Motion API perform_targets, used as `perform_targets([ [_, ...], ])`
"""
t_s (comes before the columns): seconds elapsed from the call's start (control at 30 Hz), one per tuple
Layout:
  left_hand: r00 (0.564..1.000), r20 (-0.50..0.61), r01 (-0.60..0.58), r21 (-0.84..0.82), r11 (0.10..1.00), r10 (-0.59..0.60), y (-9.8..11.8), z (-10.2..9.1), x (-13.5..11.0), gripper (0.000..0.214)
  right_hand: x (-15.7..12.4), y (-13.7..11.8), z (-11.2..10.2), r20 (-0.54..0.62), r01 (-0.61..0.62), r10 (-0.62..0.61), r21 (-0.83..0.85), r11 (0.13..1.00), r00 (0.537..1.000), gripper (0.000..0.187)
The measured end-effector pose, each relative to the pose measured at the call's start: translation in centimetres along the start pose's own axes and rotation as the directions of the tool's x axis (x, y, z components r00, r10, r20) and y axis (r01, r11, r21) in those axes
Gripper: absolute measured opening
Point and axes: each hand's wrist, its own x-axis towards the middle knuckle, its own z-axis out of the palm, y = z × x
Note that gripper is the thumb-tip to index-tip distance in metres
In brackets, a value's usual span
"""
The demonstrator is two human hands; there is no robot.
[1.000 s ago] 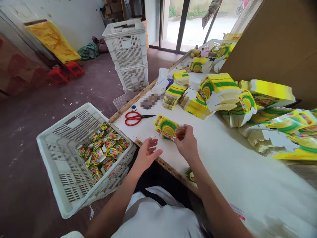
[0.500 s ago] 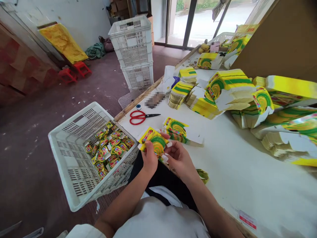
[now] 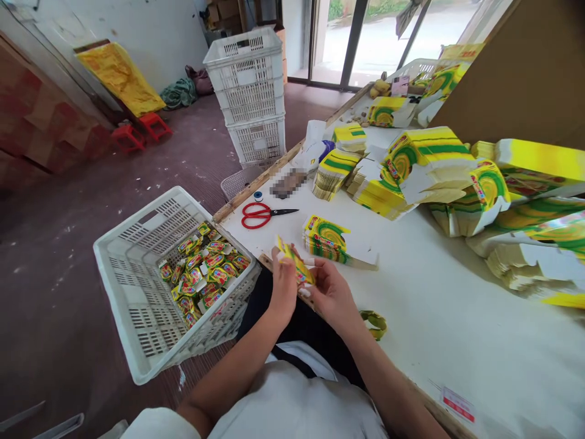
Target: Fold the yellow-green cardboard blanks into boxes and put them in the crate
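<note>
Between my hands, over the table's front edge, is a small yellow and green printed carton (image 3: 298, 267), turned nearly edge-on. My left hand (image 3: 284, 286) grips its left side with closed fingers. At its other end, my right hand (image 3: 333, 292) pinches the carton near the white flaps. Just beyond them on the white table lies a small stack of flat printed cartons (image 3: 325, 236). Red-handled scissors (image 3: 256, 215) rest to the left of that stack. A yellow-green ring-shaped strip (image 3: 375, 325) sits right of my right forearm.
A white plastic crate (image 3: 137, 292) at my left holds many small folded cartons (image 3: 201, 274). Big stacks of flat cartons (image 3: 425, 158) stand along the table's far right side. White crates (image 3: 249, 91) are stacked on the floor beyond. A small blue spool (image 3: 258, 196) lies near the scissors.
The carton has turned from showing its broad printed face to nearly edge-on, and looks narrower. My left fingers have shifted up around its side; my right hand stays at the flap end.
</note>
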Motion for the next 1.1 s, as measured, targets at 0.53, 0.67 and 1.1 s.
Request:
perform_targets([
  [0.53, 0.812, 0.581, -0.417, 0.638, 0.648, -0.050, 4.7, -1.9, 1.0, 0.082, 0.1, -2.3, -4.7, 0.302, 0.582, -0.611, -0.744, 0.328, 0.732, 0.034],
  [0.67, 0.761, 0.576, -0.379, 0.767, 0.517, -0.297, 4.5, -1.3, 0.4, 0.071, -0.2, -1.6, -3.7, 0.055, 0.492, -0.656, -0.709, 0.505, 0.753, 0.049],
  [1.1, 0.679, 0.734, -0.636, 0.597, 0.490, -0.014, 1.7, -1.6, -1.5, 0.061, 0.2, -1.5, -2.2, 0.066, -0.163, 0.154, 0.147, 0.976, 0.986, 0.053],
])
